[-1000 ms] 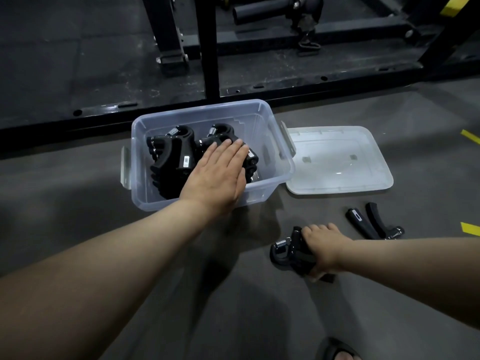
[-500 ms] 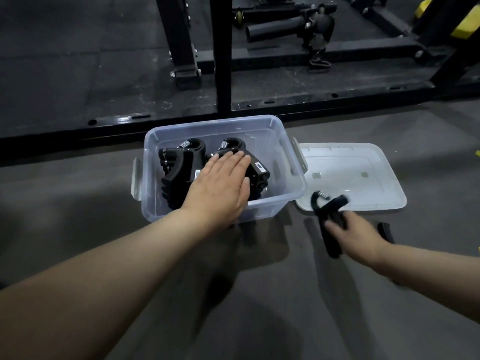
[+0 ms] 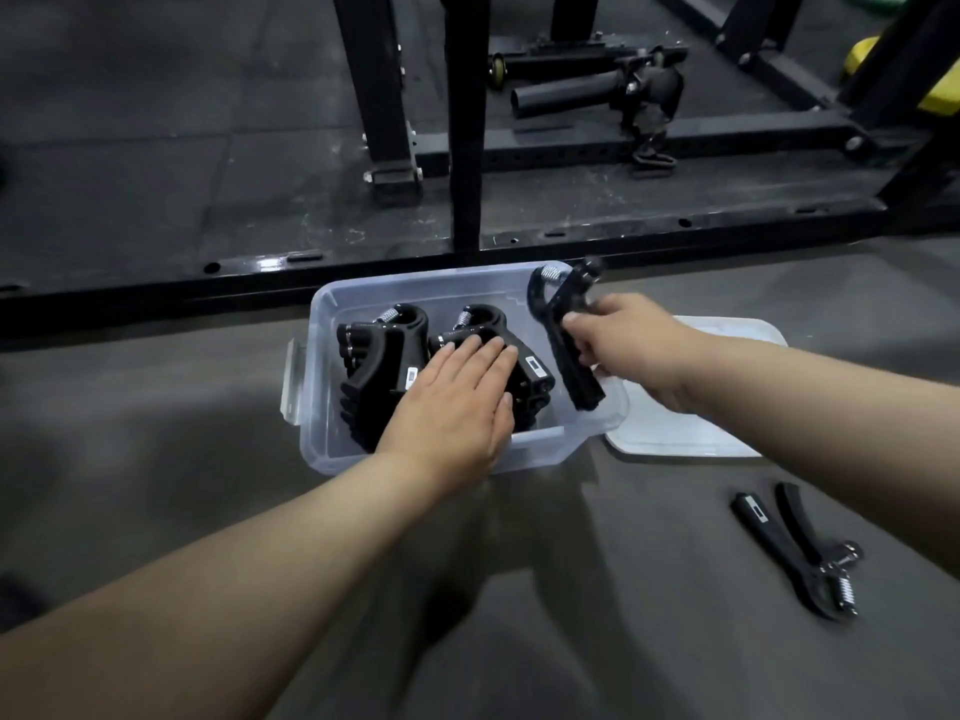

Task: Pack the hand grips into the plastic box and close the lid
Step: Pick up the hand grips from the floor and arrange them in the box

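A clear plastic box stands on the grey floor and holds several black hand grips stacked on edge. My left hand lies flat on that stack with straight fingers. My right hand grips one black hand grip by its handles over the right end of the box, spring end up. One more hand grip lies on the floor at the right. The clear lid lies flat on the floor right of the box, partly hidden by my right arm.
A black steel rack frame with uprights and a floor rail runs just behind the box. A black barbell sleeve attachment lies on the dark mat beyond. Something yellow sits at the far right.
My right hand lifted a hand grip from the floor and carried it up and left over the box's right end. My left hand stayed pressed on the stacked grips.
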